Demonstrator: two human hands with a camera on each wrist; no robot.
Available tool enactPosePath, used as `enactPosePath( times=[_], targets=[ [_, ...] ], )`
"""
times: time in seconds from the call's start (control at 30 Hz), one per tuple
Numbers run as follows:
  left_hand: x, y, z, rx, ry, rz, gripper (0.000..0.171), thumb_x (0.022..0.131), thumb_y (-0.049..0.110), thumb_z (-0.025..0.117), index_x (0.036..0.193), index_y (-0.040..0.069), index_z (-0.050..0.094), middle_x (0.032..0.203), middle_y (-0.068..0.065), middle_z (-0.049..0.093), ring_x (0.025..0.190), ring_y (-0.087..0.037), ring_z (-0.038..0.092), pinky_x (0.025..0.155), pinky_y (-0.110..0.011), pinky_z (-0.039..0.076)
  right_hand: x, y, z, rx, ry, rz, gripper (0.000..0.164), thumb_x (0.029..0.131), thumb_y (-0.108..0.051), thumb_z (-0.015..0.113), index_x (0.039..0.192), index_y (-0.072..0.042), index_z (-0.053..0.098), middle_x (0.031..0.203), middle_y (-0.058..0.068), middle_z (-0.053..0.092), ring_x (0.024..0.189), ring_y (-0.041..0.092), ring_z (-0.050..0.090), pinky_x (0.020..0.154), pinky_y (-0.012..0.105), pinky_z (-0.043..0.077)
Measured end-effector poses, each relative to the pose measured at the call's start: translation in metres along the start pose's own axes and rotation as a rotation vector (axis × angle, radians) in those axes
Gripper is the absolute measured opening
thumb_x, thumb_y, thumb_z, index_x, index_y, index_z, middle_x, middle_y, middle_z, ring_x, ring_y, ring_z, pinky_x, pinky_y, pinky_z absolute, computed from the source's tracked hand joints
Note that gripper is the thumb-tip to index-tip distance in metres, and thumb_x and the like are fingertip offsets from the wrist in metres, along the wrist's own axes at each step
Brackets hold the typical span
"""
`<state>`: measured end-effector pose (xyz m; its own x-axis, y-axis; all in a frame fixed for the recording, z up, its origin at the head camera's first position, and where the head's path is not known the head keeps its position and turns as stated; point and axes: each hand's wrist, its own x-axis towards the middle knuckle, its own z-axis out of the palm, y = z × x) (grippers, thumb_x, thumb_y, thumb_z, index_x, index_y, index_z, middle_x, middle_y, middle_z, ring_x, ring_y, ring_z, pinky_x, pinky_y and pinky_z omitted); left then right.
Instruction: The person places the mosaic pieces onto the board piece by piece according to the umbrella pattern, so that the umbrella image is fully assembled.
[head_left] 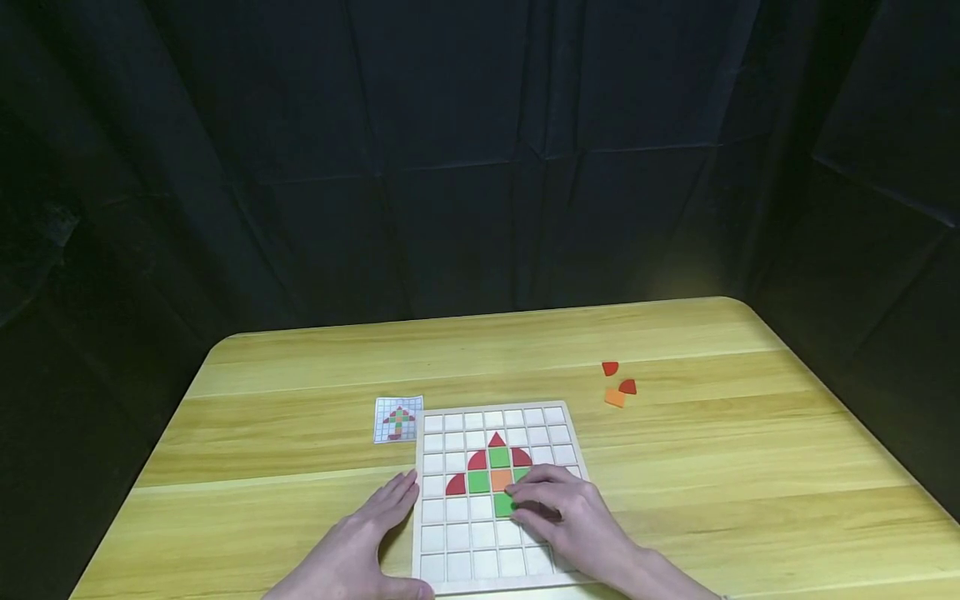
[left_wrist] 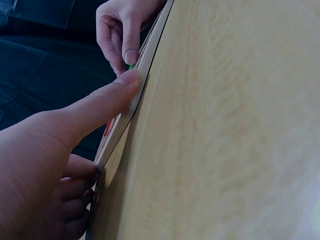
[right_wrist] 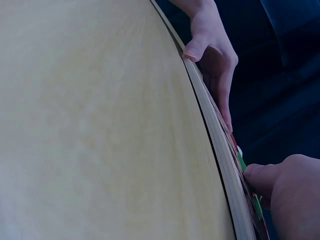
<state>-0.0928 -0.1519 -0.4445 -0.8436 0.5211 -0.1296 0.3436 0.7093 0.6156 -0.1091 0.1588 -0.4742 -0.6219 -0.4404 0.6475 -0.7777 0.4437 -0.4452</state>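
Note:
A wooden grid board point(head_left: 459, 567) lies at the front of the table, bearing a pattern of red, green and orange tiles. My right hand point(head_left: 566, 512) is over its right half, fingers bent, with thumb and fingertips pinching a green square tile point(head_left: 504, 505) below the orange square tile point(head_left: 501, 480). Part of the pattern is hidden beneath this hand. My left hand point(head_left: 360, 542) rests along the board's left side, its fingers extended against the edge and its thumb point(left_wrist: 112, 95) at the near corner. Red quarter-circle tiles point(head_left: 456, 484) and a red triangle tile point(head_left: 497, 440) sit in cells.
A small pattern card point(head_left: 397, 419) lies by the board's far left corner. Right of the board, on the wooden table point(head_left: 712, 442), are two loose red quarter-circle tiles point(head_left: 611, 367) and an orange piece point(head_left: 615, 397). Dark curtains point(head_left: 450, 233) hang behind.

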Motion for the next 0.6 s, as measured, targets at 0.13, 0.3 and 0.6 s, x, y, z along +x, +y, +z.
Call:
enactPosePath(
  times=[0.13, 0.3, 0.6],
  targets=[
    [-0.001, -0.0007, 0.0003, 0.019, 0.02, 0.019, 0.12, 0.067, 0.076, 0.075, 0.155, 0.005, 0.035, 0.165, -0.003, 0.028, 0.15, -0.031, 0.027, 0.113, -0.055, 0.036, -0.0002, -0.0003, 0.0001, -0.003, -0.003, 0.01, 0.017, 0.077, -0.007, 0.085, 0.091, -0.012, 0.077, 0.099, -0.002, 0.074, 0.094, 0.013, 0.068, 0.084, 0.013, 0.053],
    [-0.0022, -0.0009, 0.0002, 0.036, 0.039, 0.043, 0.119, 0.068, 0.075, 0.075, 0.154, 0.004, 0.035, 0.164, -0.004, 0.029, 0.15, -0.032, 0.028, 0.112, -0.054, 0.037, -0.0001, -0.0026, -0.0002, -0.013, -0.021, 0.06, 0.017, 0.076, -0.008, 0.086, 0.09, -0.013, 0.078, 0.1, -0.004, 0.074, 0.096, 0.011, 0.068, 0.084, 0.013, 0.053],
    [-0.0009, -0.0001, 0.0002, 0.011, 0.01, 0.011, 0.12, 0.067, 0.076, 0.074, 0.155, 0.006, 0.034, 0.165, -0.002, 0.027, 0.151, -0.03, 0.027, 0.113, -0.054, 0.036, -0.0002, 0.0004, -0.0021, 0.017, -0.005, 0.033, 0.02, 0.076, -0.005, 0.085, 0.094, -0.011, 0.077, 0.101, 0.0, 0.074, 0.094, 0.013, 0.068, 0.081, 0.013, 0.054]
  ],
)
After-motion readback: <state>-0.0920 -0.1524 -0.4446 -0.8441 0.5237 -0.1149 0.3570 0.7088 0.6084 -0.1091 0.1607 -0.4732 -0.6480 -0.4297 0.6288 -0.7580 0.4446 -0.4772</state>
